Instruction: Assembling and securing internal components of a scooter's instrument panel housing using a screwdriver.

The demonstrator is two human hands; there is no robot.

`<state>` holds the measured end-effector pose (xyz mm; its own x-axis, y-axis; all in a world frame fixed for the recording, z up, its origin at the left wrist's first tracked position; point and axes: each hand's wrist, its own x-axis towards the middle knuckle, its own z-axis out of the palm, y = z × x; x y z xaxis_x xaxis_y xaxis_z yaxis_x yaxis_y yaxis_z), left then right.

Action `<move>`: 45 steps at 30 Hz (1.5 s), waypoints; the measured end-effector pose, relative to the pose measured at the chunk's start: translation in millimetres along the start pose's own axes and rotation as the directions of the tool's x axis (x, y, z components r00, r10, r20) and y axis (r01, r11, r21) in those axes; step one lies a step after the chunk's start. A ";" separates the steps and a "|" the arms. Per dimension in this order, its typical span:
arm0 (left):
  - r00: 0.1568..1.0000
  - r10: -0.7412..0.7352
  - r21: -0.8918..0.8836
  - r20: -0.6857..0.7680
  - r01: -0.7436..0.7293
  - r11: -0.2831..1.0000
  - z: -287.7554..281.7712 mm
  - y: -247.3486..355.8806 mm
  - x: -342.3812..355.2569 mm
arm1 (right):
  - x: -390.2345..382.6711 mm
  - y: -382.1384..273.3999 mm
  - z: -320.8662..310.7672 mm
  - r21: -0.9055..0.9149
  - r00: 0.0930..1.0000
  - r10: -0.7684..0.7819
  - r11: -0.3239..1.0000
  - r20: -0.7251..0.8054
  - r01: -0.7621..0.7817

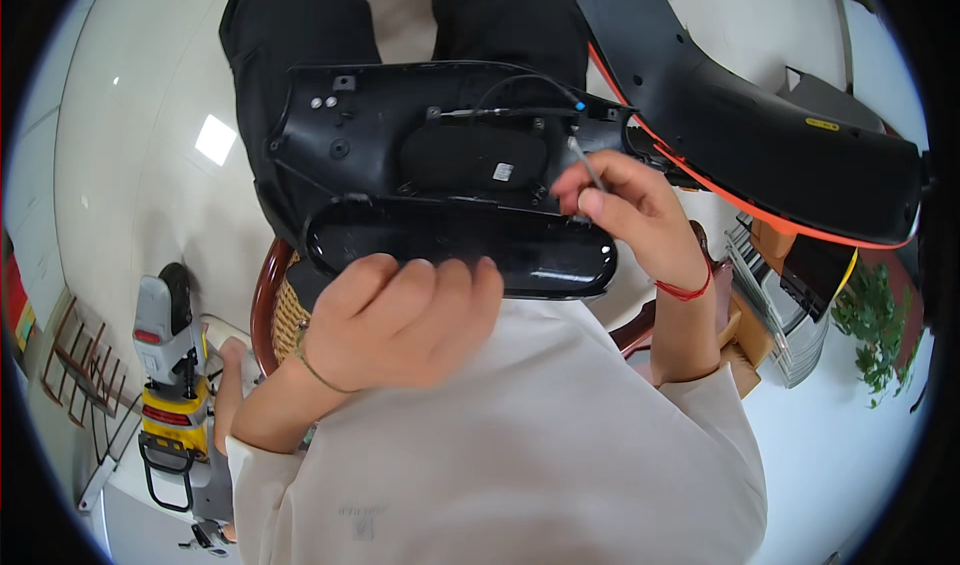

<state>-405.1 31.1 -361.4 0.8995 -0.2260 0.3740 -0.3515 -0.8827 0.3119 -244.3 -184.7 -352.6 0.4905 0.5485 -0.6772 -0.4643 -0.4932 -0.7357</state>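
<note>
Across my lap lies a black plastic shell with its inner side up. A glossy black lid-like panel with rounded ends adjoins its near edge. Between finger and thumb, my right hand pinches a slim grey metal rod, slanted over the shell's right part; its exact kind is unclear. My left hand is closed over the glossy panel's near side, slightly blurred, its fingertips hidden. A black cable with a blue end arches over a thin metal bar on the shell.
A large curved black body part with an orange edge reaches in from the right. Behind it are stacked metal-framed chairs and a green plant. A yellow-and-grey scooter and a wooden rack stand at the left.
</note>
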 end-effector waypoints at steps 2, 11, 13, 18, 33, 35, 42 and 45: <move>1.000 0.007 -0.007 -0.009 -0.007 1.000 5.4 -1.4 3.9 | -11.2 -3.1 -12.8 0.167 0.971 0.132 0.972 0.197 -0.166; 0.999 0.013 0.095 -0.042 -0.009 0.995 26.5 7.3 37.3 | -23.0 17.7 -52.6 0.082 0.970 0.048 0.996 -0.239 -0.029; 0.981 -0.054 0.086 -0.184 0.071 0.994 26.4 7.2 36.3 | -9.7 32.6 -83.2 0.247 0.840 0.005 0.957 -0.543 0.154; 0.961 -0.217 -0.268 0.171 0.257 0.929 13.6 -13.7 5.7 | 75.5 126.6 -172.1 0.210 0.541 0.001 0.922 -0.841 0.325; 0.779 -0.520 -0.456 0.351 0.627 0.632 11.9 3.6 -27.4 | 184.0 238.0 -169.3 0.481 0.345 0.439 0.876 -0.829 0.041; 0.782 -0.511 -0.463 0.357 0.623 0.630 12.1 3.6 -30.4 | 177.8 235.1 -165.4 0.439 0.381 0.441 0.893 -0.813 -0.097; 0.725 -0.565 -0.440 0.394 0.688 0.576 10.8 -2.1 -37.2 | 169.3 247.1 -165.0 0.377 0.411 0.346 0.926 -0.843 -0.007; 0.705 -0.578 -0.475 0.411 0.707 0.524 9.9 -2.7 -38.6 | 157.0 244.8 -168.4 0.352 0.384 0.300 0.933 -0.873 0.070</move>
<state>-436.2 38.1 -385.3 0.9439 0.1819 -0.2757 0.3284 -0.4263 0.8429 -156.8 -333.0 -641.1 0.6930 -0.5267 -0.4923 -0.6585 -0.1844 -0.7296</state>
